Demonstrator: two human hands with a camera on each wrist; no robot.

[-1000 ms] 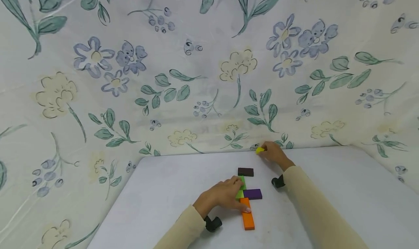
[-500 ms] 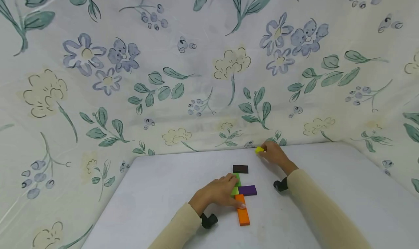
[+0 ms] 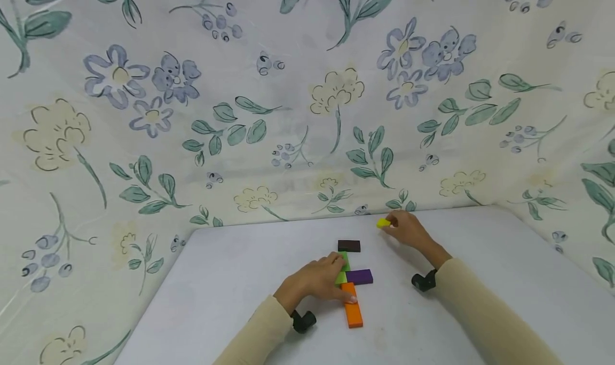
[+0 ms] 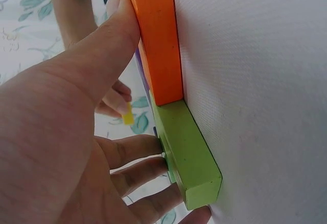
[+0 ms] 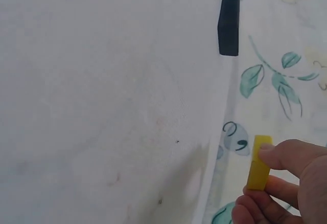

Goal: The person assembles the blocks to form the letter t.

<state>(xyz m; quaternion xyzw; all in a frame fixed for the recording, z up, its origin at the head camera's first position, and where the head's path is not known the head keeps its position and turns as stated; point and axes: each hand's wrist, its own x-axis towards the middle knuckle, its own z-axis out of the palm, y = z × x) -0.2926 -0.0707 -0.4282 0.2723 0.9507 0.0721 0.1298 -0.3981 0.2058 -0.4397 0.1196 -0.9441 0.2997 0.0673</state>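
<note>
My right hand [image 3: 408, 230] pinches a small yellow block [image 3: 383, 223] between thumb and fingers, near the back edge of the table; the right wrist view shows the yellow block [image 5: 259, 163] held upright, apart from the others. My left hand [image 3: 317, 280] rests on a row of blocks. Its thumb touches the orange block [image 3: 353, 312], and its extended fingers lie on the light green block [image 4: 186, 152] and a brighter green block [image 3: 345, 259], partly covering both. A purple block [image 3: 359, 277] sticks out to the right. Behind the greens lies a dark brown block [image 3: 349, 246].
Blocks and hands are on a white table [image 3: 230, 279]. A floral cloth [image 3: 288, 114] hangs behind the table's back edge. Black wrist cameras are strapped at the left wrist [image 3: 304, 322] and right wrist [image 3: 424, 282].
Relative to the dark block, my right hand has shifted slightly right and toward me with the yellow block. My left hand stays on the blocks. The head view has turned a little right.
</note>
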